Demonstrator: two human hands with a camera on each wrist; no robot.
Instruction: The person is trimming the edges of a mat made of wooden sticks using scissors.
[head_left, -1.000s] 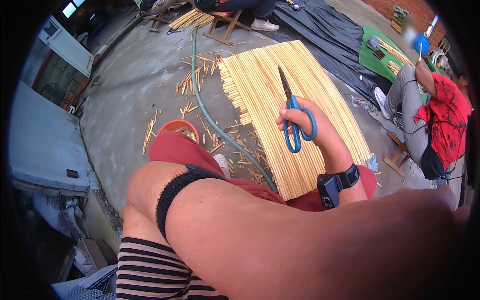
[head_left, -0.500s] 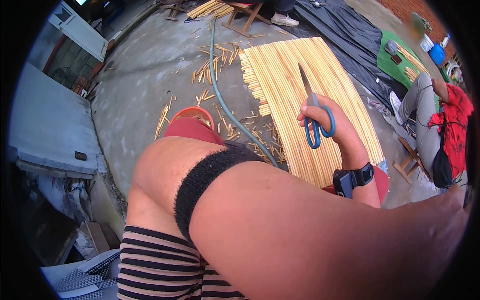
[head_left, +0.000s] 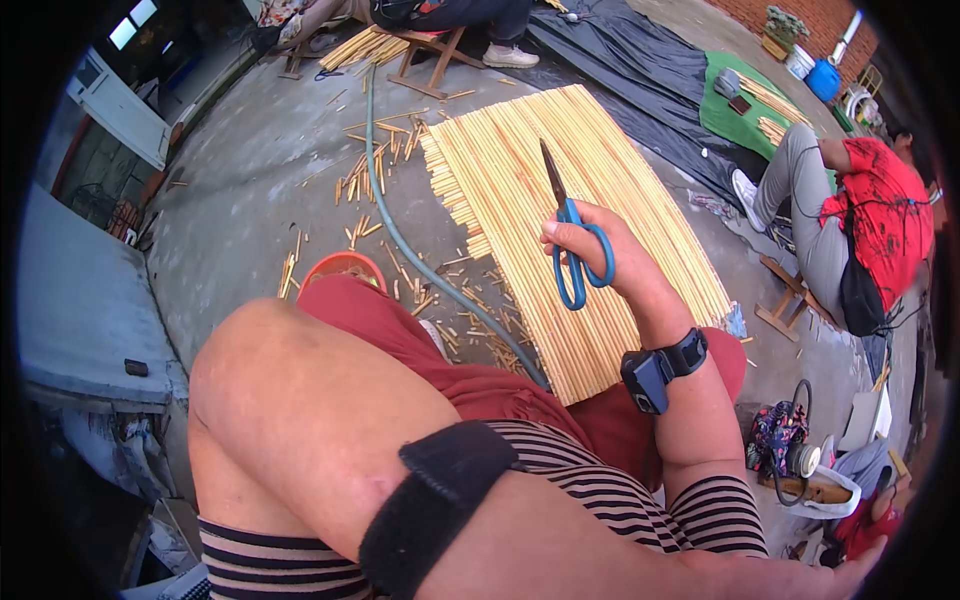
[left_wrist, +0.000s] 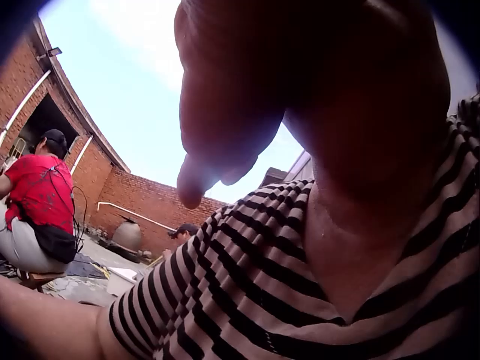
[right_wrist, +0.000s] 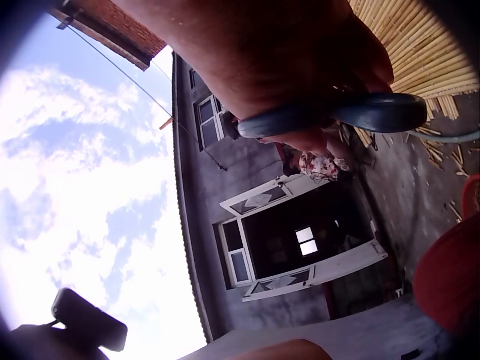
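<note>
My right hand (head_left: 605,245) grips a pair of scissors (head_left: 576,280) by blue handles, the dark blades (head_left: 552,174) pointing up and away. Behind the scissors in the head view spreads a mat of pale, slender sticks (head_left: 560,150) on the ground. In the right wrist view the blue handles (right_wrist: 382,112) show beneath the shaded hand. My left arm, with a black strap (head_left: 440,490), crosses my body. The left hand (head_left: 830,578) is at the lower right edge of the head view; in the left wrist view its shaded fingers (left_wrist: 217,135) hang near my striped top, with nothing visible in them.
A hose (head_left: 400,240) runs left of the mat among scattered stick pieces (head_left: 360,180). An orange basin (head_left: 340,262) stands by my knee. At right a person in a red shirt (head_left: 875,215) sits on a low stool (head_left: 790,300). Black sheeting (head_left: 620,70) lies behind.
The head view has swung, first one way and then back. The left forearm has dropped lower in view, uncovering the striped top and items at right. The right hand still holds the scissors.
</note>
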